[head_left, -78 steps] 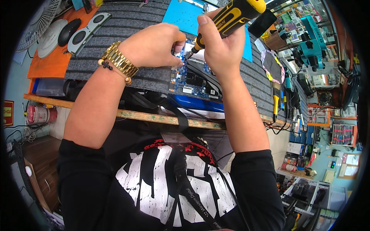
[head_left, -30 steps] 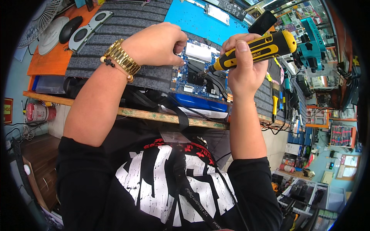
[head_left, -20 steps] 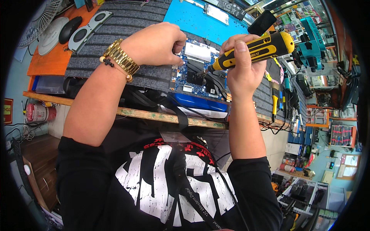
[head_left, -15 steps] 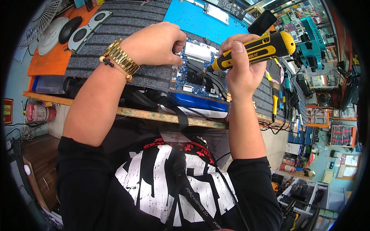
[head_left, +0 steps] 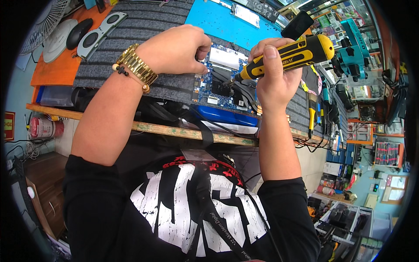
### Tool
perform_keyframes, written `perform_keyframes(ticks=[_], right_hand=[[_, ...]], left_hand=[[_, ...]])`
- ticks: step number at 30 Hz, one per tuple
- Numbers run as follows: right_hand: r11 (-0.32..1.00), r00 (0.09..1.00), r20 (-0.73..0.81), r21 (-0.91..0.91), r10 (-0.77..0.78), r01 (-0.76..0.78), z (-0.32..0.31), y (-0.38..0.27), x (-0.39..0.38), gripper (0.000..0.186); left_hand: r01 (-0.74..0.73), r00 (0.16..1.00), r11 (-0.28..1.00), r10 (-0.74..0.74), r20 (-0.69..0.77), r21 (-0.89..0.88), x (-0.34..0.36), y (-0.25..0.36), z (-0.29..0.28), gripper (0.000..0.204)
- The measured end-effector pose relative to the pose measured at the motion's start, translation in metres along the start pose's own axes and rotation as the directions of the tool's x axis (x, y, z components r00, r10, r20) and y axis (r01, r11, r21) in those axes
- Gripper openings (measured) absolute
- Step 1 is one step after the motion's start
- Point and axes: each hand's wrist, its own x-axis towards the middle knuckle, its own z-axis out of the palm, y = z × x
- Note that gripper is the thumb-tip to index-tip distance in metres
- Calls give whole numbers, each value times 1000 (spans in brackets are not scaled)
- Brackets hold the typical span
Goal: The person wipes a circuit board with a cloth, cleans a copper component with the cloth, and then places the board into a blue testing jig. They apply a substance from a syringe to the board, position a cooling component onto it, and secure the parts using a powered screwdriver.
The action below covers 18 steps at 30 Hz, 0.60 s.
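Note:
A blue laptop circuit board (head_left: 207, 79) lies on the grey ribbed mat, with a white plate on its far part and a black heatsink (head_left: 221, 88) with a fan nearer me. My right hand (head_left: 276, 81) is wrapped round a yellow-and-black electric screwdriver (head_left: 297, 54), thumb on top. Its bit slants down to the left and meets the black heatsink area; the screw itself is too small to make out. My left hand (head_left: 178, 50) has curled fingers and grips the board's left edge with the thumb side. Part of that grip is hidden.
Beyond the board is a bright blue mat (head_left: 205, 19) with small parts and a battery. Hand tools, including a yellow-handled one (head_left: 311, 113), lie at the right. A speaker bar (head_left: 102, 35) and a black mouse (head_left: 80, 33) sit at the left. The wooden bench edge (head_left: 174, 131) runs before me.

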Motion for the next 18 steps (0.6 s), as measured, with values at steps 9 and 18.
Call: perform_keyframes(ticks=[9,18], right_hand=[[999,1000,-22,43,17,-16,1,-1,0,17],[999,999,-30,47,14,-12,2,0,0,17]], left_hand=[[-16,1000,1000,16,-18,-2,-1,0,0,38],[-14,1000,1000,14,-19,4,-1,1,-1,37]])
